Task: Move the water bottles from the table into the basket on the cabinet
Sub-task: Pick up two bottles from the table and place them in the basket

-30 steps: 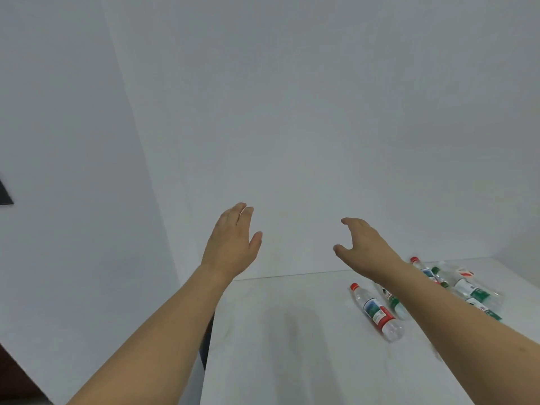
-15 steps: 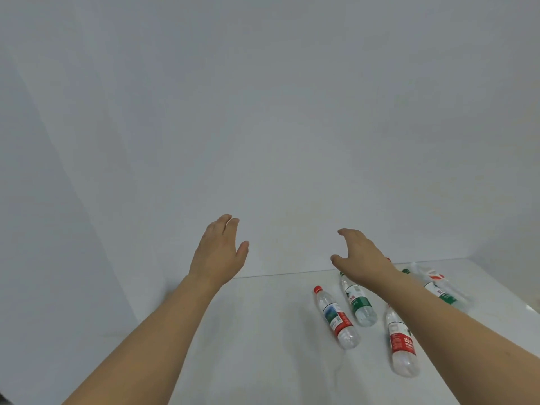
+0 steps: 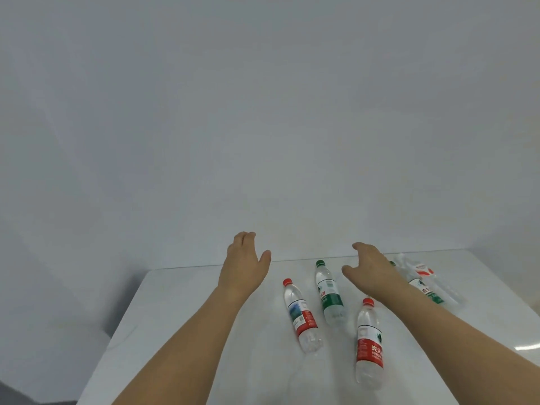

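Several clear water bottles lie flat on a white table [image 3: 181,325]. One with a red cap and a red and blue label [image 3: 301,315] lies left of a green-capped, green-labelled bottle [image 3: 329,294]. A red-labelled bottle [image 3: 369,344] lies nearest me. More bottles [image 3: 425,283] lie at the far right, partly behind my right forearm. My left hand [image 3: 244,266] hovers empty above the table, left of the bottles, fingers relaxed. My right hand [image 3: 369,268] hovers empty above the green-capped bottle's right side, fingers spread. No basket or cabinet is in view.
A plain white wall [image 3: 263,127] stands right behind the table's far edge. The table's left edge drops off to a grey floor [image 3: 43,361].
The view has swung right, so the bottles have come toward the middle of the frame. Both hands have stayed raised and empty, now over the table near the bottles.
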`<act>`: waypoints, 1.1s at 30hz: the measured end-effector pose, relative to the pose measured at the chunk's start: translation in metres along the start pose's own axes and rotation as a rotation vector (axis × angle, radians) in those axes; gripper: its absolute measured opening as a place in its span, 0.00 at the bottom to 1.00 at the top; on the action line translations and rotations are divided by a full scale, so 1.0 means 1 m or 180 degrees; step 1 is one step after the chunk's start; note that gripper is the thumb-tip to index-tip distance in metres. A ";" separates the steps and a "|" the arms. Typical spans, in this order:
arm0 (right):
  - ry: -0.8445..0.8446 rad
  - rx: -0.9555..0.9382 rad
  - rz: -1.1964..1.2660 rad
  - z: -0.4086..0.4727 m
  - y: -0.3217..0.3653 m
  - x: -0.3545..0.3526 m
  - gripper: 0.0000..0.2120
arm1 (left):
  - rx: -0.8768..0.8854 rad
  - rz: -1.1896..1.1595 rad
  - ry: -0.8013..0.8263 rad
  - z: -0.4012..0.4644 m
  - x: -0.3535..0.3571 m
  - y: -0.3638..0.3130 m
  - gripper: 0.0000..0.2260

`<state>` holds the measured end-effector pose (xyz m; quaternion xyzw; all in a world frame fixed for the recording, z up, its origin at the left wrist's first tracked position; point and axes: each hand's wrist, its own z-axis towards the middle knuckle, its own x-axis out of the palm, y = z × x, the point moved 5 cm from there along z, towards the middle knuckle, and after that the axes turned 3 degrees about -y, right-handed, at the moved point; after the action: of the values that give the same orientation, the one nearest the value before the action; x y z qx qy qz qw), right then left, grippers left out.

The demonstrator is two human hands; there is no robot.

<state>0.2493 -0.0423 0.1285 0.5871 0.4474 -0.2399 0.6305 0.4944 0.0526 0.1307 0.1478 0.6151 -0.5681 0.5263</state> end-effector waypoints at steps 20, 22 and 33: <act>0.0945 0.2278 0.0510 0.088 -0.203 0.178 0.17 | -0.2476 -0.0414 0.1377 0.003 0.299 0.060 0.37; 0.0906 0.2426 0.0713 0.086 -0.211 0.192 0.26 | -0.2617 -0.0679 0.1346 -0.004 0.313 0.068 0.37; 0.0577 0.2428 0.1318 0.081 -0.225 0.204 0.34 | -0.2649 -0.1046 0.1045 -0.010 0.310 0.076 0.29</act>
<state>0.1847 -0.1177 -0.1700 0.8737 0.2533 -0.2040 0.3618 0.4244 -0.0442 -0.1652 -0.0870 0.8807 -0.3183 0.3399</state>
